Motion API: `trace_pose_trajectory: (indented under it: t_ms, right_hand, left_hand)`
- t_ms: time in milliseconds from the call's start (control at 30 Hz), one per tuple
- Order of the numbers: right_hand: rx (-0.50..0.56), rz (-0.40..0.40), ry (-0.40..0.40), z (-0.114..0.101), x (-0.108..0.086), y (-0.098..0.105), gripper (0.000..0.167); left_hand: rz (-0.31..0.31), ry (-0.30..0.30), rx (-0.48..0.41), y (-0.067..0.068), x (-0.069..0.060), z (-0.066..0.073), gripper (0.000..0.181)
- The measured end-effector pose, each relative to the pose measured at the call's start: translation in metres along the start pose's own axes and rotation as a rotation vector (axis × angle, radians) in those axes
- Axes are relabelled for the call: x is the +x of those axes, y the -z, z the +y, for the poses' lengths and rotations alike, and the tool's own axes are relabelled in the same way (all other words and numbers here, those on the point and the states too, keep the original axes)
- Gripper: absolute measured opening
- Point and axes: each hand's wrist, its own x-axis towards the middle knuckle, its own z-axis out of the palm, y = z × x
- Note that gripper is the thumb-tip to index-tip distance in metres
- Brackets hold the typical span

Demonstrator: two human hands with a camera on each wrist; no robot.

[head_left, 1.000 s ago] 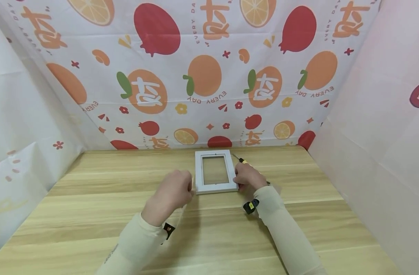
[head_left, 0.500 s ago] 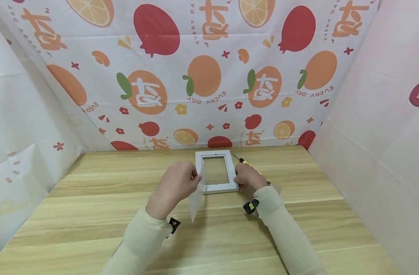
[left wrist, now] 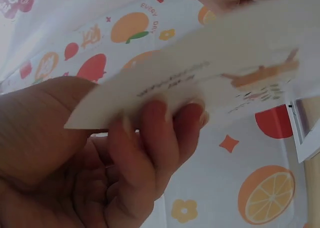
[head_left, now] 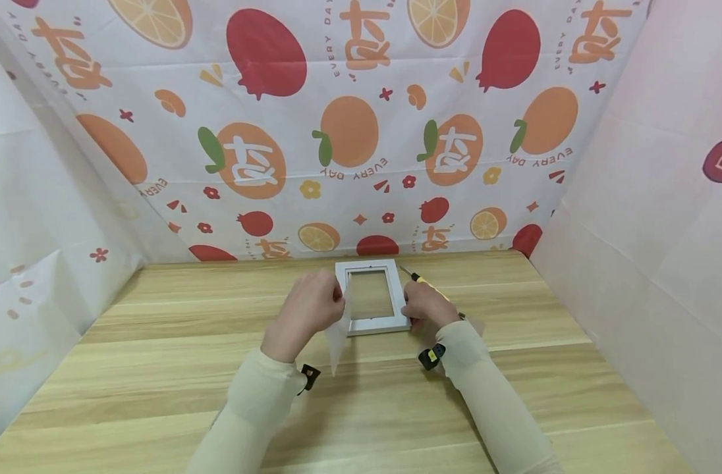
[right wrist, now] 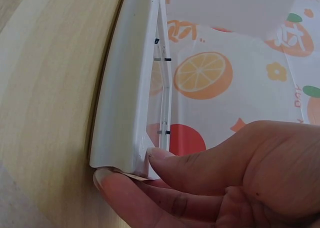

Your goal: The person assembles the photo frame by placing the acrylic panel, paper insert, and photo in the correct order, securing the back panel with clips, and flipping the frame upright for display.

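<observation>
My left hand (head_left: 313,301) pinches a thin white card (head_left: 338,337) that hangs upright over the left side of a white picture frame (head_left: 374,324). In the left wrist view the printed card (left wrist: 210,78) carries small lettering and a brown drawing, with the fingertips on its printed face. The frame lies on the table, and its opening has small dark tabs at the inner edge. My right hand (head_left: 427,304) grips the frame's right side near the lower corner. In the right wrist view, thumb and fingers pinch that corner of the frame (right wrist: 122,88).
A screwdriver (head_left: 423,282) with a yellow and black handle lies right of the frame, partly under the right hand. A pale sheet (head_left: 476,327) shows beneath the right wrist. Fruit-print cloth (head_left: 349,131) walls off the back of the wooden table (head_left: 219,303).
The left hand has lifted the card from beside the frame, turning its face into sight, and has moved slightly up and right. The right hand and frame have stayed put.
</observation>
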Motion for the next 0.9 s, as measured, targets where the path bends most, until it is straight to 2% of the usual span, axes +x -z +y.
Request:
trace_pose_trajectory:
  t_ms: [100,333,433,600,733,900]
  right_hand:
    - [0.001,0.001,-0.002,-0.001,0.000,0.001,0.006]
    - [0.015,-0.005,-0.005,-0.002,-0.001,0.003,0.005]
    - [-0.018,0.013,0.011,-0.001,0.001,0.002,0.004]
    - [-0.057,0.018,0.030,0.000,0.003,0.000,0.004]
    - [-0.056,0.013,0.026,0.000,0.002,0.000,0.004]
    - [-0.052,0.016,0.022,0.000,0.001,0.000,0.004]
  left_hand:
    - [0.015,0.000,-0.003,0.000,0.005,-0.001,0.024]
    - [-0.024,0.042,-0.036,0.000,0.015,-0.002,0.016]
    - [-0.021,0.066,-0.066,0.001,0.019,-0.002,0.014]
    - [0.025,0.094,-0.107,-0.002,0.025,-0.002,0.011]
    - [0.073,0.099,-0.105,-0.008,0.030,-0.004,0.013]
    - [0.100,0.122,-0.107,-0.014,0.038,-0.007,0.014]
